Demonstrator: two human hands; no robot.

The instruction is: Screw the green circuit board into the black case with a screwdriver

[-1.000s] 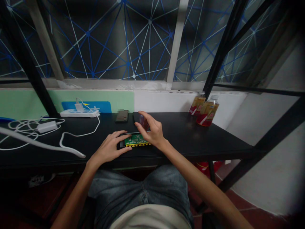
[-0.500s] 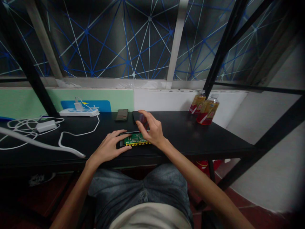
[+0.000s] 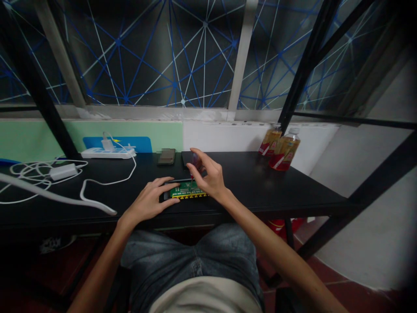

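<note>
A green circuit board (image 3: pixel 183 189) with a yellow-and-black striped front edge lies on the black table. My left hand (image 3: pixel 147 202) grips its left end, the thumb at the near edge and the fingers across the top. In my right hand (image 3: pixel 211 177) is a screwdriver (image 3: pixel 196 161) with a see-through, dark reddish handle, pinched between thumb and fingers. It stands nearly upright, its thin shaft pointing down at the board's middle. Whether its tip sits in a screw is too small to tell. My right hand covers part of the board's right end.
Behind the board lie a small dark flat object (image 3: pixel 167 156) and a dark flat piece (image 3: pixel 186 161). At the left are a white power strip (image 3: pixel 97 153), a white adapter (image 3: pixel 63 172) and loose cables. Two drink bottles (image 3: pixel 284 150) stand at the back right, near the black frame.
My right hand's fingers have shifted slightly around the screwdriver handle, and more of its shaft shows. The board and my left hand stay in place.
</note>
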